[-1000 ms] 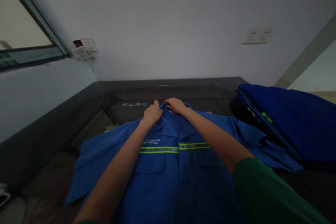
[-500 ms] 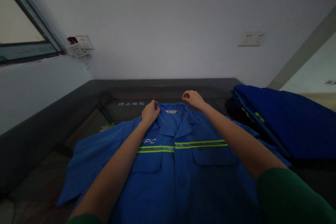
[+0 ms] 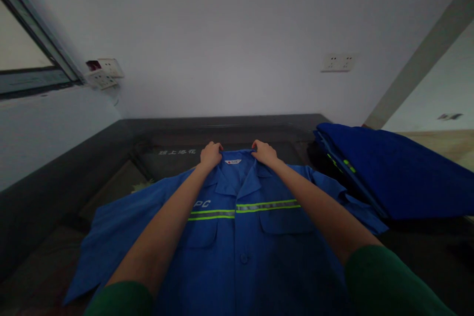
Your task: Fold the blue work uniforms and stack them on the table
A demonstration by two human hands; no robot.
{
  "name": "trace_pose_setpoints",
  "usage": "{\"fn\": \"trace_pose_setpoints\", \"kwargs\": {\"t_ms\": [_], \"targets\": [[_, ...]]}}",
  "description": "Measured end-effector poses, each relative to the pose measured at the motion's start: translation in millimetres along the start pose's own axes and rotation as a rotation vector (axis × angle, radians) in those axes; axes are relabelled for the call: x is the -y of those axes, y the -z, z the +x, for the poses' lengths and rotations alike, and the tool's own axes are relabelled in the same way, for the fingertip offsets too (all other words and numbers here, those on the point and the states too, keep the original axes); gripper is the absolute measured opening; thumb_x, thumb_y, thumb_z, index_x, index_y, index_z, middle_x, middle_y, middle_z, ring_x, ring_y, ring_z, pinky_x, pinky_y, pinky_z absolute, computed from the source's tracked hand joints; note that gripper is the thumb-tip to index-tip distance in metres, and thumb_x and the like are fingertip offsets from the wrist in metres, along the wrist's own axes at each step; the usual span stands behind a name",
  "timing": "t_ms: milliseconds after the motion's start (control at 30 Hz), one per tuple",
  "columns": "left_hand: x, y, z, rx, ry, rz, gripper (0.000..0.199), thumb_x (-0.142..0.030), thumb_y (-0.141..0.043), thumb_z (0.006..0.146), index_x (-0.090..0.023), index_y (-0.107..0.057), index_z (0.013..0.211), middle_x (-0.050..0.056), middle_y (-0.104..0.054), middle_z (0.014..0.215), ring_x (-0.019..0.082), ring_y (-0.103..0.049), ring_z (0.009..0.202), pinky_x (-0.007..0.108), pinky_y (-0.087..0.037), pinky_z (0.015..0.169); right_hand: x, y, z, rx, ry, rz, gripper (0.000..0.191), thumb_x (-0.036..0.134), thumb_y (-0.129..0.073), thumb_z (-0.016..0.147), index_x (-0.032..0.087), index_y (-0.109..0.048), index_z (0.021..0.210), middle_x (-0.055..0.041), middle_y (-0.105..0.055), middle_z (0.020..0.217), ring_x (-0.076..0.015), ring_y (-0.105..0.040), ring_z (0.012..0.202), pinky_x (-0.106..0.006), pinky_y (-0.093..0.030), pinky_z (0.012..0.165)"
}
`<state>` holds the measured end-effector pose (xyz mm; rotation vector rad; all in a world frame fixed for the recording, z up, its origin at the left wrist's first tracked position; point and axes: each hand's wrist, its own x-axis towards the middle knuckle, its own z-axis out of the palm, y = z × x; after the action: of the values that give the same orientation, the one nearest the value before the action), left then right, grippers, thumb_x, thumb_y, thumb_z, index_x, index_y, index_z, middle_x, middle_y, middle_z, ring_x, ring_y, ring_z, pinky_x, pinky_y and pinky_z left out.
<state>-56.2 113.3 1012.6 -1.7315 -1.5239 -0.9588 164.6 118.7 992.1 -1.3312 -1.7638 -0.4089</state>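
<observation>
A blue short-sleeved work shirt [image 3: 225, 276] lies spread out, front up, with yellow-edged reflective bands across the chest and a white label [image 3: 233, 162] inside the neck. My left hand [image 3: 211, 154] pinches the left side of its collar, fingers closed on the cloth. On the collar's opposite side, my right hand [image 3: 265, 152] is closed in the same kind of pinch. The fingertips of both hands are partly hidden behind the cloth. My forearms cross over the shirt's chest and cover part of the lettering.
Folded dark blue clothing [image 3: 392, 168] with yellow-green strips is piled at the right. The shirt rests on a dark surface with a raised dark edge [image 3: 222, 122] along the wall. Wall sockets [image 3: 337, 62] and a power strip [image 3: 99, 79] are further back.
My right hand has come down and left from above the collar and taken hold of its right side. My left hand stays on the collar. The view has shifted slightly.
</observation>
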Motion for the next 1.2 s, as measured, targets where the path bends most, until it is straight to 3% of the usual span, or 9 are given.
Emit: {"fn": "trace_pose_setpoints", "kwargs": {"t_ms": [100, 167, 333, 467, 733, 867, 967, 1067, 1200], "targets": [[-10.6, -3.2, 2.3, 0.019, -0.164, -0.020, 0.023, -0.028, -0.065, 0.079, -0.025, -0.067, 0.101, 0.007, -0.064, 0.112, 0.024, -0.059, 0.107, 0.033, -0.046, 0.089, 7.3, 2.4, -0.6, -0.002, 0.030, -0.041, 0.035, 0.027, -0.070, 0.078, 0.022, -0.059, 0.111, -0.0101, -0.068, 0.109, -0.0272, -0.064, 0.102, -0.034, -0.048, 0.080], [-13.4, -6.1, 7.4, 0.048, -0.216, -0.043, 0.021, -0.030, -0.069, 0.077, -0.023, -0.068, 0.097, 0.005, -0.068, 0.102, 0.022, -0.062, 0.099, 0.030, -0.047, 0.085, 12.2, 3.7, -0.5, -0.001, 0.047, -0.070, 0.028, 0.019, -0.066, 0.080, 0.019, -0.062, 0.107, -0.0130, -0.067, 0.111, -0.0275, -0.063, 0.104, -0.034, -0.048, 0.082], [-6.8, -11.9, 23.0, 0.078, -0.197, -0.081, 0.014, -0.028, -0.066, 0.079, -0.021, -0.069, 0.091, 0.002, -0.071, 0.090, 0.016, -0.065, 0.085, 0.022, -0.048, 0.073, 16.4, 8.8, 1.1, 0.020, 0.073, -0.112, 0.027, 0.005, -0.050, 0.084, 0.012, -0.067, 0.104, -0.0201, -0.067, 0.112, -0.0297, -0.064, 0.106, -0.037, -0.049, 0.084], [-6.3, -12.5, 23.9, 0.085, -0.180, -0.065, 0.014, -0.028, -0.063, 0.080, -0.021, -0.070, 0.090, 0.003, -0.070, 0.090, 0.017, -0.065, 0.085, 0.024, -0.049, 0.074, 18.1, 12.8, 3.4, 0.052, 0.109, -0.113, 0.032, 0.006, -0.048, 0.086, 0.013, -0.066, 0.111, -0.0218, -0.066, 0.113, -0.0299, -0.063, 0.108, -0.038, -0.048, 0.087], [-35.2, -5.4, -1.4, -0.017, -0.267, 0.033, 0.026, -0.014, -0.051, 0.084, -0.023, -0.064, 0.104, 0.009, -0.062, 0.112, 0.025, -0.054, 0.114, 0.038, -0.041, 0.096, 17.5, 1.7, 13.8, 0.098, 0.066, -0.041, 0.030, 0.013, -0.053, 0.087, 0.013, -0.061, 0.116, -0.0233, -0.065, 0.115, -0.0309, -0.064, 0.107, -0.042, -0.049, 0.087], [-61.5, -6.8, -16.0, -0.111, -0.306, -0.023, 0.026, -0.017, -0.050, 0.087, -0.019, -0.060, 0.110, 0.012, -0.061, 0.113, 0.024, -0.057, 0.108, 0.034, -0.044, 0.091, 6.0, -2.4, 23.4, 0.113, 0.038, 0.104, 0.029, 0.016, -0.054, 0.087, 0.014, -0.060, 0.115, -0.0166, -0.070, 0.103, -0.0211, -0.070, 0.081, -0.031, -0.053, 0.073], [-80.9, -11.2, -26.9, 0.020, -0.219, -0.143, 0.025, -0.034, -0.046, 0.092, -0.016, -0.064, 0.098, 0.011, -0.068, 0.095, 0.024, -0.064, 0.090, 0.033, -0.049, 0.080, -9.0, -0.5, 27.2, 0.116, 0.051, 0.224, 0.027, 0.018, -0.046, 0.092, 0.012, -0.059, 0.114, -0.0095, -0.072, 0.087, -0.0126, -0.067, 0.062, -0.022, -0.052, 0.061], [-93.6, -18.1, -33.9, 0.138, -0.165, -0.182, 0.038, -0.052, -0.053, 0.087, -0.017, -0.067, 0.088, 0.012, -0.070, 0.088, 0.027, -0.067, 0.086, 0.034, -0.050, 0.075, -22.6, -1.0, 24.2, 0.073, 0.090, 0.297, 0.026, 0.014, -0.043, 0.092, 0.011, -0.062, 0.110, -0.0070, -0.071, 0.083, -0.0095, -0.064, 0.060, -0.018, -0.049, 0.059], [-100.0, -30.3, -33.3, 0.137, -0.183, -0.214, 0.019, -0.033, -0.058, 0.087, -0.017, -0.068, 0.089, 0.011, -0.071, 0.092, 0.026, -0.067, 0.091, 0.032, -0.050, 0.078, -28.4, -9.2, 14.3, -0.007, 0.186, 0.339, 0.021, 0.009, -0.054, 0.083, 0.014, -0.067, 0.099, -0.0037, -0.070, 0.084, -0.0111, -0.063, 0.072, -0.021, -0.048, 0.069]]}}
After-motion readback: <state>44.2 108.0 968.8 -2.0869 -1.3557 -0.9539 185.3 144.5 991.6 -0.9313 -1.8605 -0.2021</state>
